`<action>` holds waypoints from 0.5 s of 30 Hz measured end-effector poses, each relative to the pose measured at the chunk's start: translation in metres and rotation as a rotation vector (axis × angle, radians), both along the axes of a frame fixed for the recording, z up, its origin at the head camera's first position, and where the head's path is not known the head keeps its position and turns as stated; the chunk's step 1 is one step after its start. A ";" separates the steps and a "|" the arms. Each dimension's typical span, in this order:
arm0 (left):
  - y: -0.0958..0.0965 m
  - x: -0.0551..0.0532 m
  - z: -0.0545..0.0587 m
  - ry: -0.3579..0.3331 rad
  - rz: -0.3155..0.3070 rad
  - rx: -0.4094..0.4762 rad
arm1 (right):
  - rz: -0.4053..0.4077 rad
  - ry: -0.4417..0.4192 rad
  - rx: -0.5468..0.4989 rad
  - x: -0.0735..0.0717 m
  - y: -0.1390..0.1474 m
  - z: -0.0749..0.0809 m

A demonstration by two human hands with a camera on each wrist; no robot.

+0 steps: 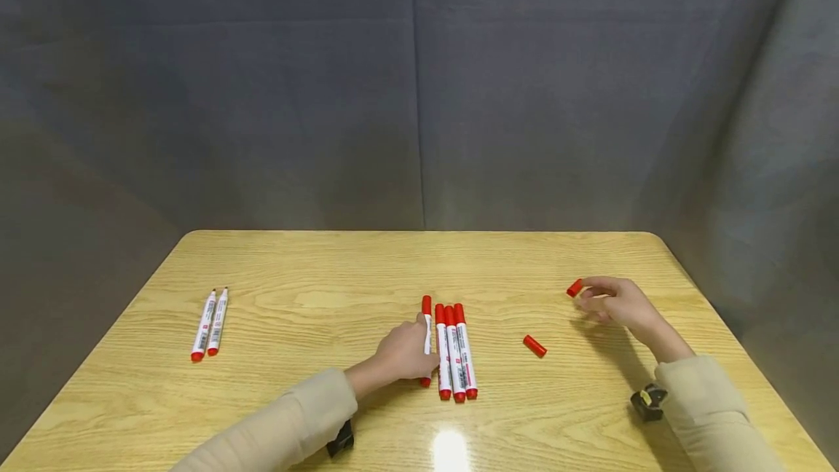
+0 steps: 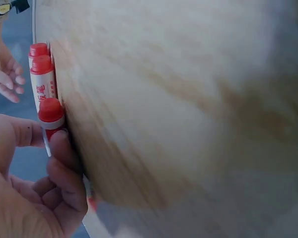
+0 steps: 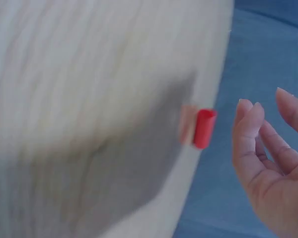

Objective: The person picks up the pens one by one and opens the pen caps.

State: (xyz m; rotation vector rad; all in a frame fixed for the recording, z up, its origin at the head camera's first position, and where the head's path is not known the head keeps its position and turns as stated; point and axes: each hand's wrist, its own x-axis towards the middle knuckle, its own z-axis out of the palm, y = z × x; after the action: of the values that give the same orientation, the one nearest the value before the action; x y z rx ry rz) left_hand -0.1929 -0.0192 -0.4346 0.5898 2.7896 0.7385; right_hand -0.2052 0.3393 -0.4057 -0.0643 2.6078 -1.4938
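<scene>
Three capped markers (image 1: 455, 355) between the hands (image 1: 403, 352) (image 1: 619, 308)

"What is the left hand (image 2: 44, 203) holding in the left wrist view?"

"A marker (image 2: 50, 110), pinched between thumb and fingers, its red end towards the camera."

"Anything beside it?"

"Just beyond stands a second marker (image 2: 43, 85) with red characters on its white barrel, and past that a third marker (image 2: 38, 49), partly hidden. The wood-grained table (image 2: 179, 124) fills most of the view."

"And the top left corner?"

"The right hand (image 2: 5, 74), fingers loosely bent, with a black device (image 2: 21, 6) above it."

"That red speck below the left fingers?"

"Too blurred to name."
</scene>
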 end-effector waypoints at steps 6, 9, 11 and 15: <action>-0.003 -0.003 -0.002 0.024 -0.016 0.069 | 0.059 0.096 -0.045 0.010 -0.019 0.018; -0.005 -0.004 -0.002 0.056 -0.039 0.103 | 0.074 0.129 -0.067 0.014 -0.030 0.027; -0.006 -0.003 0.000 0.080 -0.057 0.114 | 0.078 0.149 -0.083 0.017 -0.037 0.031; -0.007 0.000 0.004 0.109 -0.077 0.135 | 0.096 0.180 -0.114 0.021 -0.052 0.038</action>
State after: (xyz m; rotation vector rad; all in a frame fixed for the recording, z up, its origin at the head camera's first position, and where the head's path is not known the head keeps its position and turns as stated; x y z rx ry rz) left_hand -0.1930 -0.0257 -0.4301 0.7796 2.8120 0.9101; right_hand -0.1843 0.2870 -0.3681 -0.3468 2.6074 -1.6730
